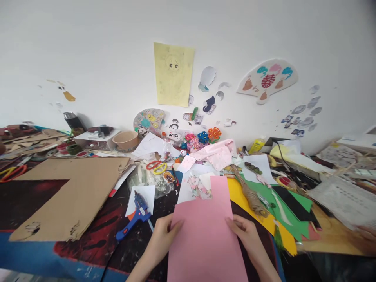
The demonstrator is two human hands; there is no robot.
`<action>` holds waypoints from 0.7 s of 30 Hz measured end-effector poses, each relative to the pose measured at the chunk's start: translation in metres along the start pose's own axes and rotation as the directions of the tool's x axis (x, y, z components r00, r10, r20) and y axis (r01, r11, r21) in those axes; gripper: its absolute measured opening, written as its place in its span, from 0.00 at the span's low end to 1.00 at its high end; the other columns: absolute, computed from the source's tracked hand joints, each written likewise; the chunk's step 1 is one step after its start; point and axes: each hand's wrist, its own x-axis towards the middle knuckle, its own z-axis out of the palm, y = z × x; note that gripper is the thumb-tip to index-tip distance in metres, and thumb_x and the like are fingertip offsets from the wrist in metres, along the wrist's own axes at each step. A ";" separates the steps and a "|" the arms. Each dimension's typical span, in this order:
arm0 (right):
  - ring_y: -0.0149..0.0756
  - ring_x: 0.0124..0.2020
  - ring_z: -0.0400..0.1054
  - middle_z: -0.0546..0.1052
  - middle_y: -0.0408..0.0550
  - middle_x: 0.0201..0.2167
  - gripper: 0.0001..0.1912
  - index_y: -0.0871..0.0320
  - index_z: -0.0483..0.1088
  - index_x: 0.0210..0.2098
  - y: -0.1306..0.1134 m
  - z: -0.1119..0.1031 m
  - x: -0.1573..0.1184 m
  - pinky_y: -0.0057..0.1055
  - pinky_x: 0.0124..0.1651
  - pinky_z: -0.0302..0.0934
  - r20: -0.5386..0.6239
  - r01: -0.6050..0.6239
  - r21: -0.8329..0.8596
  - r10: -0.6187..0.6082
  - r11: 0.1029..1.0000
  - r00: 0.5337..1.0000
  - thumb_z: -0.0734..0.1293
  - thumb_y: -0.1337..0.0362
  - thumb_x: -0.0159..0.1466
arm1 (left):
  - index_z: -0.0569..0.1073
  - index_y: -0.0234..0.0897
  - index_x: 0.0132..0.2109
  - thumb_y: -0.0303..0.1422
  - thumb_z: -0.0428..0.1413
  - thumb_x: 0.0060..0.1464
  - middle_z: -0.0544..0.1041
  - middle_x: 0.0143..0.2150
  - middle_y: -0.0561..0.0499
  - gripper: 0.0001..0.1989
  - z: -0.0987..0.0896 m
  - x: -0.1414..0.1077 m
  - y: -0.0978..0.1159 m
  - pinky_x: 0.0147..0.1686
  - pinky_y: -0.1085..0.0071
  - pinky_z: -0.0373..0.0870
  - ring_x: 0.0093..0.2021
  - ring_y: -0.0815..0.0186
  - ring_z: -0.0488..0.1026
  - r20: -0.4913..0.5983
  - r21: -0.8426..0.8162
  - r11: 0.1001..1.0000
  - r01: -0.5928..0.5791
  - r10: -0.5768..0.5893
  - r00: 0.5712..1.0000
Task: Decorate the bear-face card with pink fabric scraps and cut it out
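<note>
A sheet of pink paper (205, 239) stands tilted toward me between both hands, with a notch cut out of its upper left so that a narrow strip rises on the right. My left hand (165, 235) pinches its left edge, thumb on the near face. On the opposite edge my right hand (244, 232) grips the sheet the same way, fingers partly behind it. Left of my left hand lies a blue glue gun (138, 215) on a small white paper (151, 196). Paper scraps (196, 187) show just behind the sheet.
A large cut cardboard piece (85, 192) covers the table's left. Scissors (155, 166) rest on a plastic bag in the middle. Twine (255, 199), yellow paper (235, 192) and green paper (302, 201) lie to the right. Another person's hand (367, 233) shows at the right edge.
</note>
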 end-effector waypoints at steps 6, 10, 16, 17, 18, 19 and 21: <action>0.42 0.31 0.72 0.80 0.48 0.30 0.21 0.60 0.79 0.38 -0.010 0.040 0.017 0.35 0.37 0.65 0.090 0.015 0.108 -0.025 0.994 0.996 0.71 0.47 0.58 | 0.73 0.35 0.31 0.52 0.50 0.59 0.69 0.25 0.54 0.24 -0.052 0.012 0.023 0.25 0.73 0.55 0.26 0.68 0.62 -0.069 0.165 0.986 -0.027 0.039 0.997; 0.41 0.31 0.71 0.80 0.49 0.30 0.21 0.60 0.79 0.39 -0.016 0.052 0.027 0.32 0.34 0.64 0.063 0.057 0.149 -0.067 0.987 0.996 0.71 0.48 0.59 | 0.67 0.36 0.25 0.48 0.39 0.67 0.67 0.21 0.53 0.28 -0.084 0.056 0.050 0.26 0.72 0.57 0.24 0.67 0.65 -0.097 0.497 0.864 -0.085 0.153 0.983; 0.40 0.28 0.69 0.78 0.47 0.26 0.20 0.59 0.80 0.31 -0.014 0.028 0.009 0.31 0.31 0.63 0.019 0.180 -0.063 -0.179 0.982 0.984 0.70 0.47 0.58 | 0.75 0.29 0.45 0.38 0.50 0.65 0.79 0.41 0.39 0.15 -0.049 0.179 0.057 0.44 0.63 0.69 0.44 0.56 0.76 -0.007 0.870 0.489 -0.068 0.150 0.989; 0.40 0.28 0.69 0.78 0.48 0.25 0.20 0.59 0.80 0.28 -0.012 0.021 0.003 0.31 0.30 0.63 0.020 0.195 -0.126 -0.194 0.973 0.981 0.70 0.47 0.58 | 0.74 0.28 0.47 0.38 0.52 0.64 0.78 0.44 0.38 0.15 -0.037 0.198 0.053 0.47 0.61 0.70 0.47 0.56 0.75 -0.002 0.886 0.460 -0.065 0.144 0.990; 0.40 0.27 0.69 0.78 0.48 0.25 0.20 0.59 0.80 0.26 -0.010 0.013 -0.004 0.31 0.30 0.63 0.018 0.205 -0.180 -0.206 0.962 0.978 0.70 0.47 0.58 | 0.73 0.29 0.51 0.38 0.53 0.64 0.76 0.48 0.39 0.16 -0.026 0.214 0.049 0.48 0.58 0.71 0.48 0.57 0.75 0.001 0.899 0.433 -0.061 0.136 0.991; 0.41 0.27 0.70 0.79 0.49 0.26 0.20 0.58 0.80 0.27 -0.007 0.005 -0.010 0.32 0.31 0.65 0.023 0.203 -0.213 -0.203 0.956 0.979 0.69 0.47 0.59 | 0.71 0.32 0.53 0.39 0.55 0.63 0.74 0.51 0.42 0.18 -0.016 0.228 0.045 0.49 0.56 0.72 0.49 0.59 0.74 0.004 0.911 0.409 -0.056 0.127 0.992; 0.44 0.29 0.72 0.80 0.50 0.27 0.20 0.56 0.82 0.34 -0.002 -0.008 -0.020 0.33 0.33 0.67 0.025 0.176 -0.225 -0.175 0.958 0.984 0.67 0.47 0.60 | 0.70 0.33 0.55 0.39 0.56 0.62 0.73 0.54 0.42 0.19 0.000 0.248 0.037 0.49 0.55 0.73 0.50 0.59 0.73 0.016 0.927 0.371 -0.055 0.107 0.994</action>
